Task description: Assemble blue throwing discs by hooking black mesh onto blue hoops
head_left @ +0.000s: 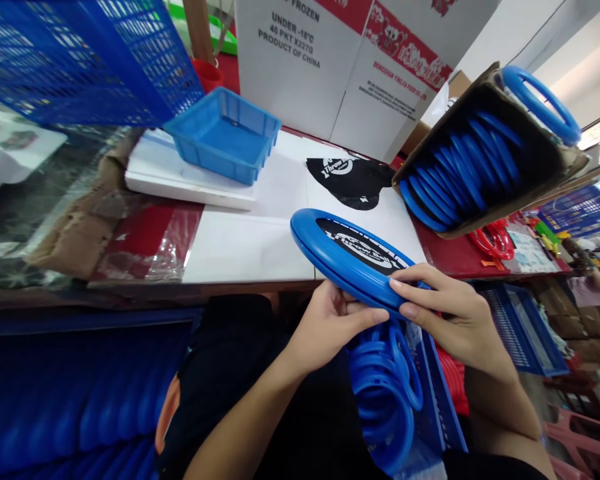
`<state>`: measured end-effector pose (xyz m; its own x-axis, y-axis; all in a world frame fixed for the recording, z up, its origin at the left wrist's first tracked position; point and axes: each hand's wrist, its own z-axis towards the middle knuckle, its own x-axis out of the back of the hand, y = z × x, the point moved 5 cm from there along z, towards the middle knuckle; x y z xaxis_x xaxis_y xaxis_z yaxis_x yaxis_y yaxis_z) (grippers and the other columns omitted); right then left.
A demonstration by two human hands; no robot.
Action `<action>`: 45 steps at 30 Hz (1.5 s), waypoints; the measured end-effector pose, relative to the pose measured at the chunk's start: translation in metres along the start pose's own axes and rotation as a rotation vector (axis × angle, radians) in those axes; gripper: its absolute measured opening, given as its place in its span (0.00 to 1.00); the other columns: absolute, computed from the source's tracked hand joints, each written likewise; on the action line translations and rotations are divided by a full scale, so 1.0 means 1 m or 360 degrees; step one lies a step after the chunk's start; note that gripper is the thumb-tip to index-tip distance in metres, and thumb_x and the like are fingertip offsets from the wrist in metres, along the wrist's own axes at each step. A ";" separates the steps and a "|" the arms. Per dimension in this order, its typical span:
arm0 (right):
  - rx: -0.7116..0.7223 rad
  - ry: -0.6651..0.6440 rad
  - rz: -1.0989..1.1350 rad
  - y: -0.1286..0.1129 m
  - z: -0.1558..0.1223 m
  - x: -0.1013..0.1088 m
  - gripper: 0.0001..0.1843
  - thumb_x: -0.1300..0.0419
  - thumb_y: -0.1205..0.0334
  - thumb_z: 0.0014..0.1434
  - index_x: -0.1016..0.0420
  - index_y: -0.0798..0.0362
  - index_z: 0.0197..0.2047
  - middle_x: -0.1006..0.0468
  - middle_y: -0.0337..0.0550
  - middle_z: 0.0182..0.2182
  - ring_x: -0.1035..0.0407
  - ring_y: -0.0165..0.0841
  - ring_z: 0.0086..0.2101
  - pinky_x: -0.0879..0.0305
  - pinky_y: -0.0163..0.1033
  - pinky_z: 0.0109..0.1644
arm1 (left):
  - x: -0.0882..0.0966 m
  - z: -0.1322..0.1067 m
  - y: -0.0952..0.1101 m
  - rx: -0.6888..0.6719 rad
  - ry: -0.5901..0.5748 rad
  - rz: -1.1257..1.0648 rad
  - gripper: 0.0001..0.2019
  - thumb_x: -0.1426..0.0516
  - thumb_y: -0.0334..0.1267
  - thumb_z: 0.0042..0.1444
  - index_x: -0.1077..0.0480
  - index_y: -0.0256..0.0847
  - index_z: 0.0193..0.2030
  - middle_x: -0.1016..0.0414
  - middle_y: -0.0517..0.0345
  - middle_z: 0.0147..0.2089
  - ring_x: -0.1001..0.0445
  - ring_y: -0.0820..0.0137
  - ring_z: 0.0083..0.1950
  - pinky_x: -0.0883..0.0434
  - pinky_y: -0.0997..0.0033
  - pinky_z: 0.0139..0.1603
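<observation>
Both hands hold a blue ring disc (pixel 330 257) with a black printed fabric centre, tilted over the table's near edge. My left hand (pixel 325 323) grips its near rim from below, fingers curled. My right hand (pixel 447 313) presses on the rim from above, thumb and fingers pinched on the edge. Under the hands, on my lap, a stack of blue rings (pixel 385 393) lies in a blue basket. A loose black printed fabric piece (pixel 353 181) lies on the white table surface (pixel 250 247).
A tilted cardboard box (pixel 545 157) of blue rings stands at right. A small blue tray (pixel 225 133) sits on a white board at the back, with a large blue crate (pixel 80 53) at the upper left. White cartons stand behind. Red rings (pixel 493 240) lie at right.
</observation>
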<state>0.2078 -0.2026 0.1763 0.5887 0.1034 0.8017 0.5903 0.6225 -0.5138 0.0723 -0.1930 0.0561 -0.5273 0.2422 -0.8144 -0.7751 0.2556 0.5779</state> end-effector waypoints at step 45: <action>0.0065 0.0207 -0.0078 0.018 -0.034 0.015 0.27 0.35 0.70 0.66 0.22 0.35 0.64 0.16 0.45 0.51 0.22 0.44 0.49 0.23 0.52 0.51 | -0.018 0.004 -0.018 0.0015 0.0078 0.0067 0.22 0.23 0.36 0.45 0.24 0.38 0.44 0.13 0.53 0.42 0.13 0.60 0.42 0.16 0.64 0.44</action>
<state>0.2464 -0.2162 0.1687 0.6280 -0.0277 0.7777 0.5986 0.6557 -0.4601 0.0971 -0.1984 0.0605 -0.5760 0.2068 -0.7909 -0.7487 0.2549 0.6119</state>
